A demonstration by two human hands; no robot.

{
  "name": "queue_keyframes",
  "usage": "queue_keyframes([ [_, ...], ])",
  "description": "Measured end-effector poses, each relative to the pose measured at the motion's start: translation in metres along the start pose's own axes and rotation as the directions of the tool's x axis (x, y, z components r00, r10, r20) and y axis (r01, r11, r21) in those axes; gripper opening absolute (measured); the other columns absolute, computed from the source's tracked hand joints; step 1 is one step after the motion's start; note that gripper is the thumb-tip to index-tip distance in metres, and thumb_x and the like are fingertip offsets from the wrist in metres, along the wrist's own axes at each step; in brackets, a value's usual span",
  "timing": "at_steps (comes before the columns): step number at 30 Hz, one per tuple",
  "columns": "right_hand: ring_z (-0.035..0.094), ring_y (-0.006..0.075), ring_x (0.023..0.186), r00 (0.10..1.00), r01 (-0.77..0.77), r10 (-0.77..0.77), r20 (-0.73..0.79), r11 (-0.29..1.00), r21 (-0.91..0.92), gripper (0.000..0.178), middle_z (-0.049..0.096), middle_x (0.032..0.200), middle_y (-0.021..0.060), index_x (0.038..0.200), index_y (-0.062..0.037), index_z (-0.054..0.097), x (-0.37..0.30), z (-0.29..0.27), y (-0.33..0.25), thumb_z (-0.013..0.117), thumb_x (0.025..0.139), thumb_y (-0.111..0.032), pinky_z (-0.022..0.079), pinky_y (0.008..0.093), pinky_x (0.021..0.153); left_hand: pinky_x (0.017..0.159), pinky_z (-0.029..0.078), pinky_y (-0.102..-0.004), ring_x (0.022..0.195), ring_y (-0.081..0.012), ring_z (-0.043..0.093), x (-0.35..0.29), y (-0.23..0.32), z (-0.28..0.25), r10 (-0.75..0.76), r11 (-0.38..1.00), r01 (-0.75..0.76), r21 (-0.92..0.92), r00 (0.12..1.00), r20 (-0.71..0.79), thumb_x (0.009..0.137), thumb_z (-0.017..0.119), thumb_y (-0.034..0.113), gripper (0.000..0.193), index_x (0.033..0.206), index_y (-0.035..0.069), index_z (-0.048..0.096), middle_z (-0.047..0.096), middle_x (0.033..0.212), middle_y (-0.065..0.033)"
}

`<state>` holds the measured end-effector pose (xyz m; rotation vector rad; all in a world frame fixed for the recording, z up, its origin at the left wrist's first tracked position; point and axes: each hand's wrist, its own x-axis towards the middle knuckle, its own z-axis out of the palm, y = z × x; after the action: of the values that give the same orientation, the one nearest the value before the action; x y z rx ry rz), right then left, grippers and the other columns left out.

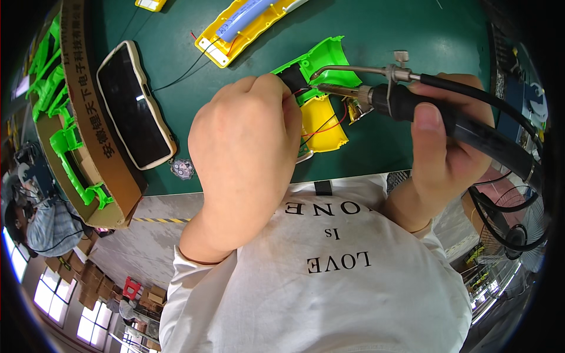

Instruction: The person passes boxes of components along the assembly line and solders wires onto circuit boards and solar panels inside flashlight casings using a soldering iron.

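Has open tabletop right of the green casing, back from the near edge. Grips a soldering iron, aimed at the casing, in the right hand; curls the left hand alongside, with its hold hidden.

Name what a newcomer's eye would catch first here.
Probably the soldering iron in the right hand, its tip close to the bright green shell up and right of the left hand. Next, likely the open cardboard box of green parts at the picture's left, beside a phone.
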<state>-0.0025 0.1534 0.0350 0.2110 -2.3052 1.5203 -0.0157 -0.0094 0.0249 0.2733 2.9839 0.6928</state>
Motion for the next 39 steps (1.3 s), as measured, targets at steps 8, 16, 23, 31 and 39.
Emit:
queue_keyframes([
  [8,0.045,0.0059,0.05,0.988,-0.005,-0.019,-0.153,0.988,-0.155,0.018,0.054,0.077,0.0083,0.077,0.0054,0.055,0.0,-0.008,0.004,0.053,0.071,-0.012,0.034,0.0154,0.045,0.05,0.04,-0.0348,0.056,-0.0257,0.051,0.0,0.0,0.001,0.004,1.0,-0.004,0.019,1.0,-0.002,0.064,0.057,0.008,0.008,0.062,0.002,0.052,0.051,0.059,-0.0095],
  [16,0.043,0.0051,0.046,0.984,-0.044,0.017,-0.175,0.987,-0.157,0.02,0.055,0.076,0.0091,0.078,0.0076,0.054,-0.001,-0.01,0.004,0.052,0.071,-0.011,0.034,0.0154,0.045,0.05,0.04,-0.0343,0.056,-0.0252,0.051,0.001,0.001,0.001,-0.008,1.0,0.008,0.026,1.0,0.0,0.064,0.057,0.008,0.007,0.062,0.003,0.053,0.051,0.059,-0.0094],
  [23,0.049,0.0097,0.059,0.956,-0.04,0.037,-0.29,0.999,-0.004,0.012,0.055,0.07,0.0071,0.073,0.0037,0.057,0.0,-0.017,0.013,0.06,0.069,-0.007,0.037,0.0181,0.056,0.049,0.04,-0.034,0.055,-0.025,0.051,0.003,-0.001,0.001,-0.009,1.0,0.009,-0.002,1.0,0.007,0.064,0.057,0.008,0.007,0.062,0.003,0.053,0.051,0.058,-0.0092],
  [31,0.038,0.0067,0.045,0.798,-0.237,0.287,-0.53,0.958,0.163,0.017,0.048,0.059,0.0057,0.075,0.0054,0.054,0.005,-0.023,0.03,0.049,0.075,-0.01,0.029,0.0164,0.044,0.049,0.04,-0.0282,0.052,-0.0177,0.05,0.003,-0.003,-0.001,-0.021,1.0,0.02,0.018,1.0,0.024,0.065,0.06,0.007,0.007,0.07,0.003,0.058,0.054,0.06,-0.0075],
  [39,0.038,0.0088,0.05,0.808,-0.035,0.257,-0.53,0.919,0.392,0.022,0.045,0.058,0.0058,0.08,0.0073,0.051,-0.009,-0.049,0.072,0.041,0.081,-0.012,0.04,0.0238,0.053,0.06,0.041,-0.0334,0.07,-0.0259,0.052,0.008,-0.025,-0.018,0.077,0.993,-0.089,-0.079,0.986,-0.146,0.07,0.057,0.007,0.016,0.085,0.003,0.054,0.054,0.074,-0.0112],
])
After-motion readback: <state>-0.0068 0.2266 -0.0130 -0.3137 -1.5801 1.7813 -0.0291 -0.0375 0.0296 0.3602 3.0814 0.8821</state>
